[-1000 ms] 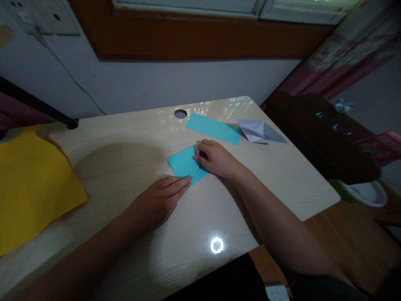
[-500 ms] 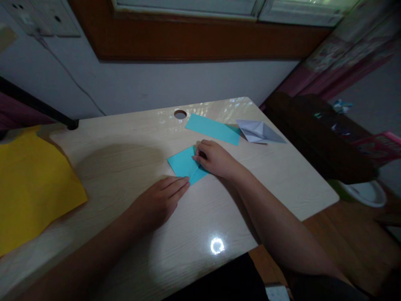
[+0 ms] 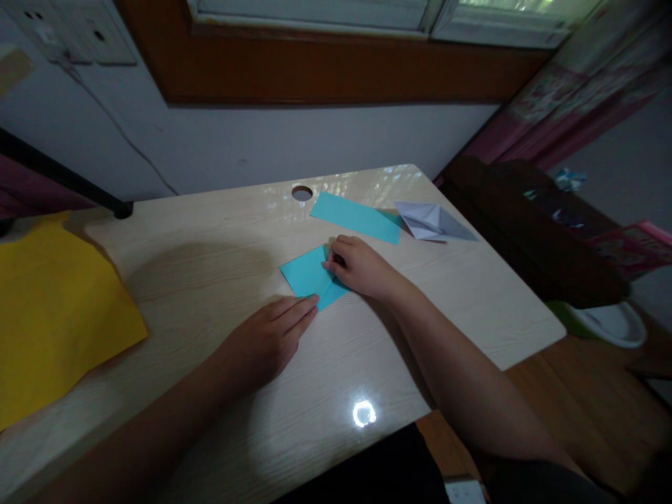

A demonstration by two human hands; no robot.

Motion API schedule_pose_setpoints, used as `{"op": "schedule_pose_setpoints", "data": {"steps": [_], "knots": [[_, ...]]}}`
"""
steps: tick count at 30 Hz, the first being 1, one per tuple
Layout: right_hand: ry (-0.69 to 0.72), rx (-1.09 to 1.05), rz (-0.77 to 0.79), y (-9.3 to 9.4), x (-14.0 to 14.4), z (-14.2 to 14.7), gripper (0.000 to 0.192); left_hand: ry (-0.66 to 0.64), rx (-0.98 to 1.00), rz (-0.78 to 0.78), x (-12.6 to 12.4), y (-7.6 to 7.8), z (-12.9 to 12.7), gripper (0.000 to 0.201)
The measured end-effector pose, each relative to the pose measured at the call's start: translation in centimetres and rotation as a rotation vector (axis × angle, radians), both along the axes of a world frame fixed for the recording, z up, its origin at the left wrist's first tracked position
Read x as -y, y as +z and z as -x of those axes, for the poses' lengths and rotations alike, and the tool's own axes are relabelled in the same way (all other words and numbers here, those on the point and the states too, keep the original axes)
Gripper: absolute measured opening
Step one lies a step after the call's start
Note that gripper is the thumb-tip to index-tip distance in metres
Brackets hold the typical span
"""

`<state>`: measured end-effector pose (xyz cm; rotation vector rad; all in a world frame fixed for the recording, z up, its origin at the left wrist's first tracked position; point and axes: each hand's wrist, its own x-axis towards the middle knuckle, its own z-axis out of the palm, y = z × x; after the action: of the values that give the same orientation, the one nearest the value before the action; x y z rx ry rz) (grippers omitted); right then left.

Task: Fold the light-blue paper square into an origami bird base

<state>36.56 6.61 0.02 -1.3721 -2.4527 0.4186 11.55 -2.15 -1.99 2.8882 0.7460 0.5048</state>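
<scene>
Mid-fold: the right hand (image 3: 362, 269) pinched a flap of the cyan paper (image 3: 307, 276) lying mid-counter (image 3: 210, 266); the left hand (image 3: 265, 339), fingers flat, pinned its near corner. Creasing likely required firm pressure.

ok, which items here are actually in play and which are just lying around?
In play: small cyan sheet, pressed by right hand; left hand fingertips at its near corner.
Lying about: cyan strip, white folded paper, yellow sheet, all on the table.
</scene>
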Motion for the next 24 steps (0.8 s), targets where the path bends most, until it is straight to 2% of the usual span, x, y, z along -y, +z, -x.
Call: {"op": "schedule_pose_setpoints", "data": {"steps": [24], "knots": [[-0.006, 0.026, -0.016, -0.11, 0.02, -0.03, 0.01, 0.026, -0.007, -0.024, 0.36, 0.02, -0.3, 0.046]]}}
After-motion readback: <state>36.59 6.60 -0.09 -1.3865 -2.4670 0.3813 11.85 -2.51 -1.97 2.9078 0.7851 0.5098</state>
